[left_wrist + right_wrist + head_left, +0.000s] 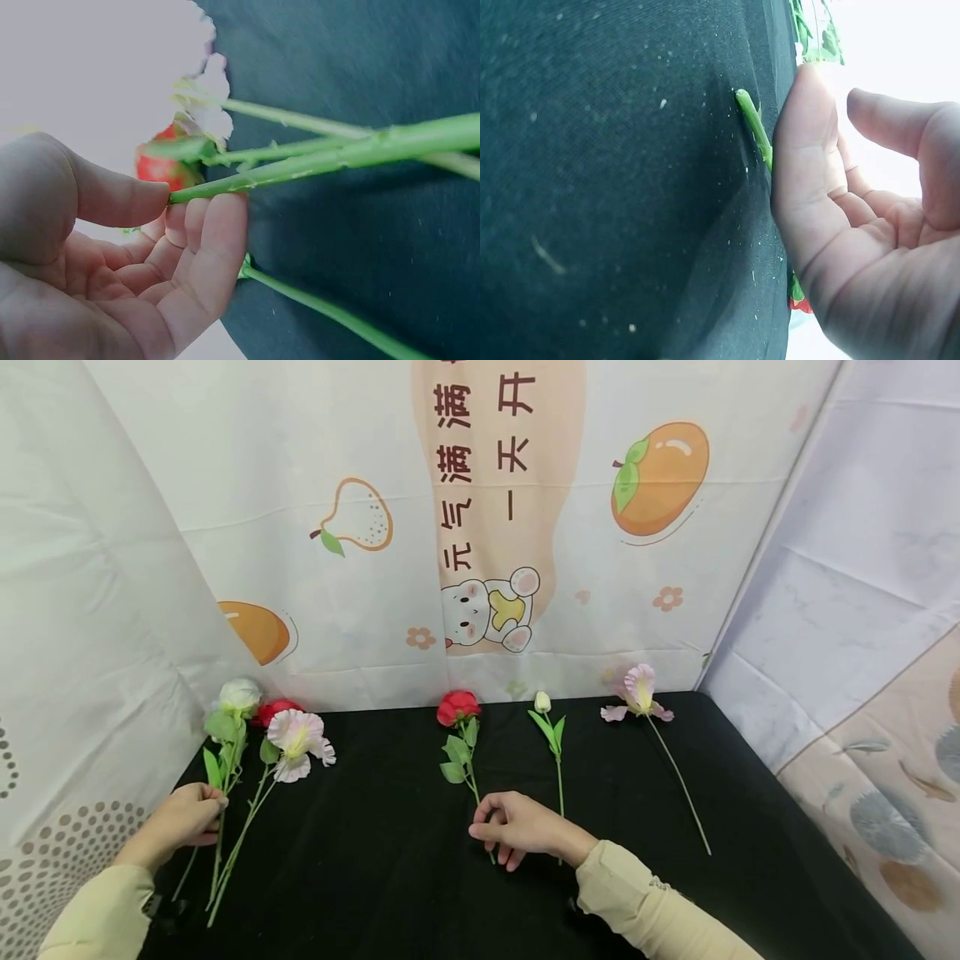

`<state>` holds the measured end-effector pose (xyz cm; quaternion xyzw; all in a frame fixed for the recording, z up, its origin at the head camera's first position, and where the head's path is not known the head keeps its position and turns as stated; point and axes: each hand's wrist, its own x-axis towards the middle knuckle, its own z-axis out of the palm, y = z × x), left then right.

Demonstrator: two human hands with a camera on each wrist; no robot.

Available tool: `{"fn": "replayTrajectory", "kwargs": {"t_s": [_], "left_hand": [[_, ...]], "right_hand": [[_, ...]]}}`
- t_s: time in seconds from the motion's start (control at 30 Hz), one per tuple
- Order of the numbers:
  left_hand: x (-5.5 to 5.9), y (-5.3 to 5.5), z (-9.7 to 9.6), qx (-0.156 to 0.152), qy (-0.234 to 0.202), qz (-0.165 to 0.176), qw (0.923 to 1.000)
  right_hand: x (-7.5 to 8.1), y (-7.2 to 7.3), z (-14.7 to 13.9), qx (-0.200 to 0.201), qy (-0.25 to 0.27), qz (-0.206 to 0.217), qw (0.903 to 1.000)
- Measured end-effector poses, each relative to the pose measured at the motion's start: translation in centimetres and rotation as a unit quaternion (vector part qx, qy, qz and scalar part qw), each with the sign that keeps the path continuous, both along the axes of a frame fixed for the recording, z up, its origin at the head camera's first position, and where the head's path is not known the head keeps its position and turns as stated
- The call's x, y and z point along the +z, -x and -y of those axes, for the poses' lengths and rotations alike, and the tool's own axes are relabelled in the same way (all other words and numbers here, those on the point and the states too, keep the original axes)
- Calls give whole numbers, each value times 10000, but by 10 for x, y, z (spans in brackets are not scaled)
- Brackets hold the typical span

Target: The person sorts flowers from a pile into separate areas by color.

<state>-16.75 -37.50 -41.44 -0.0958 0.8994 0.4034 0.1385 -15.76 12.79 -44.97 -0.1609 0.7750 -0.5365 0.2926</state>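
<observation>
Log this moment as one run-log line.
left hand: pinches green stem | right hand: empty, at stem of middle red flower | further right: white tulip, pale pink flower

Bunch (270,750): left side of table (390,843)
Rose (457,708): right of bunch, middle
Tulip (558,760): between rose and iris (641,692)
Iris: right of tulip
Backdrop (360,610): far, behind table

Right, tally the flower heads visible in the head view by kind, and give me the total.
Red, rounded, many-petalled flower heads: 2
Pale pink, ruffled flower heads with yellow centres: 2
White, bud-shaped tulip head: 1
Whitish, rounded, full flower head: 1
Total visible: 6; any head hidden in the left bunch is not counted.
</observation>
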Motion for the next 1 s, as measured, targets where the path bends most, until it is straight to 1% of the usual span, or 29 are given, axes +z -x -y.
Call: {"fn": "replayTrajectory", "kwargs": {"t_s": [0.13, 0.33, 0.47, 0.6, 0.73, 0.87, 1.0], "left_hand": [[3, -3, -6, -31, -209, -119, 9997], [6, -7, -16, 65, -528, -405, 9978], [12, -9, -28, 53, -687, -527, 9962], [16, -11, -42, -30, -869, -604, 9944], [17, -10, -53, -138, -1034, -676, 9922], [18, -6, -63, -227, -1223, -713, 9897], [19, -3, -74, -248, -1546, -750, 9848]], "right_hand": [[0, 0, 0, -1, -16, -3, 10000], [1, 0, 0, -4, -21, -20, 10000], [2, -1, 1, 10, -18, -12, 10000], [3, -1, 3, 2, -22, -25, 10000], [4, -1, 4, -20, -24, -38, 10000], [3, -1, 6, -3, 3, -25, 10000], [4, -1, 8, 6, 25, -7, 10000]]}}
